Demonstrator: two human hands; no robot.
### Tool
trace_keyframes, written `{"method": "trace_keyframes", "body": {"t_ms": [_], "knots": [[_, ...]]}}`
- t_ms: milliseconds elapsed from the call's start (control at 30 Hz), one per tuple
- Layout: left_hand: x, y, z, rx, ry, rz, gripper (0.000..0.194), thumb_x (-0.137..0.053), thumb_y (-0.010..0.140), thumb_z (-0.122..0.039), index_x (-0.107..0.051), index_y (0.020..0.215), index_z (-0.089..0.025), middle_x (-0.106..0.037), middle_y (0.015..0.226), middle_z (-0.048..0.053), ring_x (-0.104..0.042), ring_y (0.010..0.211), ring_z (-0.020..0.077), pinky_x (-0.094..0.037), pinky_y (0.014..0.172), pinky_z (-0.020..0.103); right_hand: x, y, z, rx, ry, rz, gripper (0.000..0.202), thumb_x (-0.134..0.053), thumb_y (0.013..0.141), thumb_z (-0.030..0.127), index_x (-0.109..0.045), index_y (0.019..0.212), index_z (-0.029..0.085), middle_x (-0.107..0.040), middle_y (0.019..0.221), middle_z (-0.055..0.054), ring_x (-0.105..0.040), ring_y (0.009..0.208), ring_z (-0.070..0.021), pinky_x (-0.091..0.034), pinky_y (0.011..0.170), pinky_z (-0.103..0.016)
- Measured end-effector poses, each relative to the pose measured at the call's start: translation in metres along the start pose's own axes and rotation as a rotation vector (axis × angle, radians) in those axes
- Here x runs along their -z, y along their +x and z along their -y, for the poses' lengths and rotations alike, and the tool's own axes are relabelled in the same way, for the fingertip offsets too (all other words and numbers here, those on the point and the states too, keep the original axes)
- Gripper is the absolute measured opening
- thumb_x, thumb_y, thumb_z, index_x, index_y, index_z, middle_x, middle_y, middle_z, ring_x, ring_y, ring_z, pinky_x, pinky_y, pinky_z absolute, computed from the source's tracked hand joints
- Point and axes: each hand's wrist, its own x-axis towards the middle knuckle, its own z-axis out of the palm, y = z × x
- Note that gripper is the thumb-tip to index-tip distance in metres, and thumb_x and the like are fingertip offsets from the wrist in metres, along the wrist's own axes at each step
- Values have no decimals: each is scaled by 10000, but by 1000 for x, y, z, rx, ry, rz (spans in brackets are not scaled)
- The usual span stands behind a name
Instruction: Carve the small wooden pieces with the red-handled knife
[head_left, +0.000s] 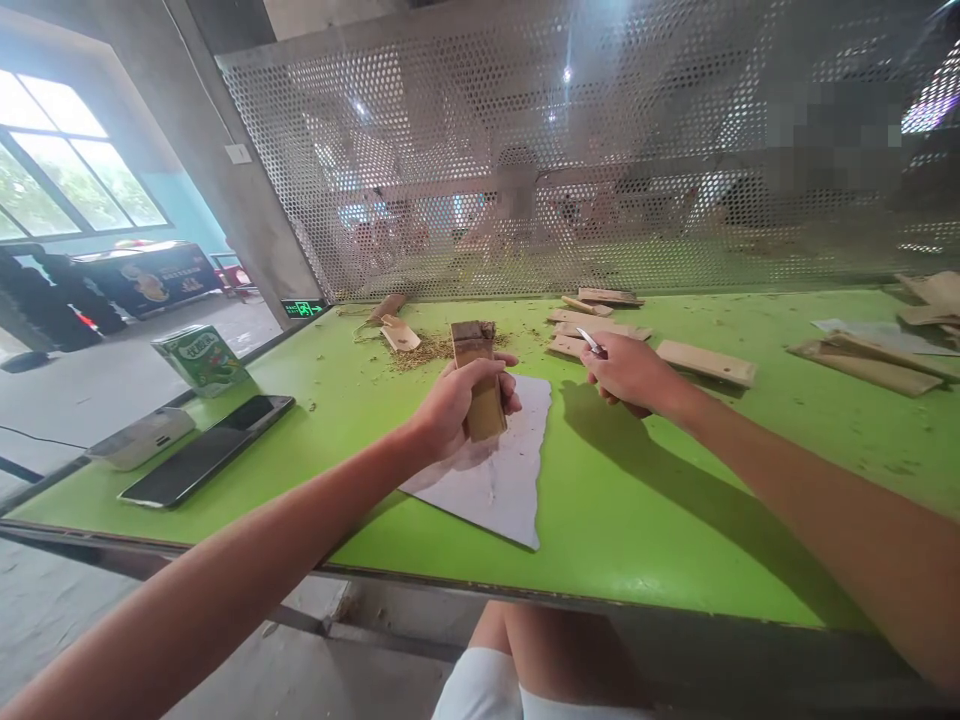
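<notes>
My left hand (448, 405) is wrapped round a flat brown bamboo piece (472, 345), tilted upward, with a dark, rough top end. Below it a torn-edged sheet of white paper (517, 490) lies on the green table (622, 540). My right hand (626, 368) is closed on a small knife, its pointed metal blade (590, 341) sticking out toward the left. The blade is apart from the bamboo piece, and the fingers hide the knife's handle. Brown shavings (420, 352) are scattered just beyond my left hand, beside a pale bamboo slip (400, 335).
More bamboo slips (705, 362) lie behind and right of my right hand, with others (862, 365) at the far right. A phone (210, 450), a white device (142, 438) and a green box (201, 360) stand at the left. A perforated metal screen (525, 170) borders the back.
</notes>
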Motion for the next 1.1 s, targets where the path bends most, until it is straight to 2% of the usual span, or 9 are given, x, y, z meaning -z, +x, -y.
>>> {"method": "trace_keyframes", "body": {"t_ms": [100,333,533,800,867,967,1100], "knots": [[0,-1,-1,16,-10,2,170,-548,817,-219,-525,969,-147,-578,680,10,-592,604,147,-480,556,260,2,-1,2,6,-39,-11,307,-365,932,317,-555,1141,195,-642,685,-44,-527,420,-140,-327,421,-242],[3,1,-1,69,-84,46,178,-550,792,-263,-502,936,-170,-572,685,9,-599,618,164,-479,580,281,3,-3,10,1,-125,-29,209,-394,911,272,-572,861,174,-645,675,-61,-514,491,-137,-298,484,-253],[5,2,0,76,-113,67,175,-554,793,-275,-463,908,-181,-550,684,1,-601,620,172,-467,596,297,5,-6,13,-28,-131,-18,160,-406,886,227,-559,863,184,-586,570,-29,-493,474,-145,-281,493,-257],[6,1,0,63,-86,104,213,-574,789,-290,-459,935,-186,-562,730,2,-609,667,173,-476,630,308,3,-2,11,31,-176,-42,139,-436,878,251,-531,800,186,-606,645,-50,-503,541,-159,-285,523,-263],[6,1,1,-1,-8,98,229,-597,778,-256,-475,958,-186,-563,730,-3,-601,673,163,-473,639,299,2,-1,10,35,-226,-62,133,-470,853,244,-511,739,189,-597,659,-52,-492,565,-159,-283,530,-264],[6,-2,2,-97,236,83,262,-644,786,-241,-508,1003,-187,-580,756,4,-580,702,151,-454,647,278,2,0,9,40,-272,-76,174,-499,826,236,-460,661,201,-571,650,-45,-467,579,-157,-281,534,-264],[5,-6,2,-212,513,123,180,-664,806,-261,-545,901,-165,-544,770,-2,-521,699,118,-407,650,245,2,1,9,45,-274,-72,203,-499,823,243,-416,640,210,-544,638,-34,-438,566,-150,-277,530,-262]]}}
